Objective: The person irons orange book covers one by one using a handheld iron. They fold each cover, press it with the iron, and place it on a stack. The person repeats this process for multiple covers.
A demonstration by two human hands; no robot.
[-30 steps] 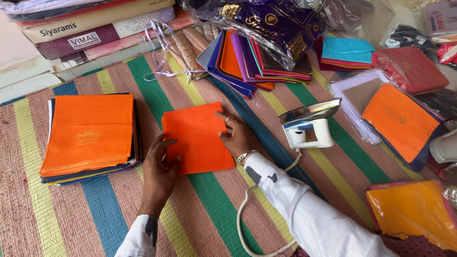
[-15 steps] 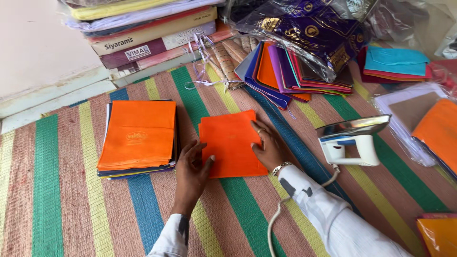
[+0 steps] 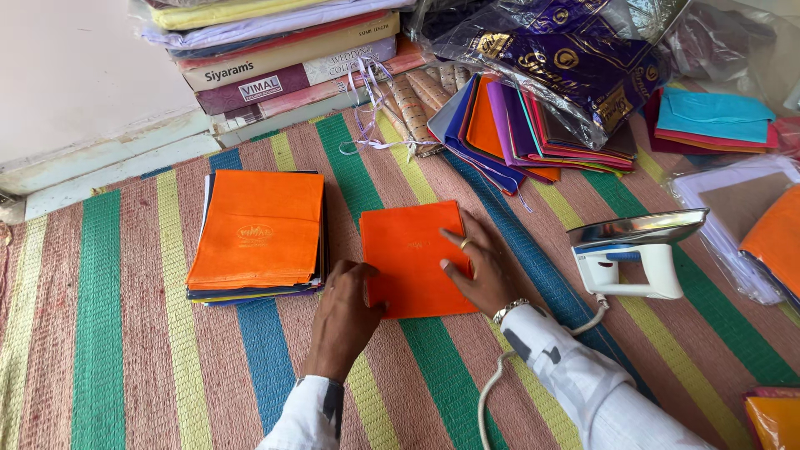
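An orange folded cloth (image 3: 412, 250) lies flat on the striped mat (image 3: 125, 333). My left hand (image 3: 346, 312) rests with its fingers on the cloth's lower left edge. My right hand (image 3: 479, 267), wearing a ring and a wrist chain, presses flat on the cloth's right side. To the left sits a stack of folded cloths (image 3: 258, 233) with an orange one on top.
A white electric iron (image 3: 637, 254) stands on its heel to the right, its cord trailing toward me. Fanned coloured cloths (image 3: 517, 133) and a plastic-wrapped purple fabric (image 3: 550, 58) lie behind. Boxed fabrics (image 3: 275, 50) are piled at the back left; more orange cloth (image 3: 775, 237) lies at right.
The view has shifted, so the scene sits further right and lower. Both hands stay on the orange cloth, the left one having slid a little lower along its edge.
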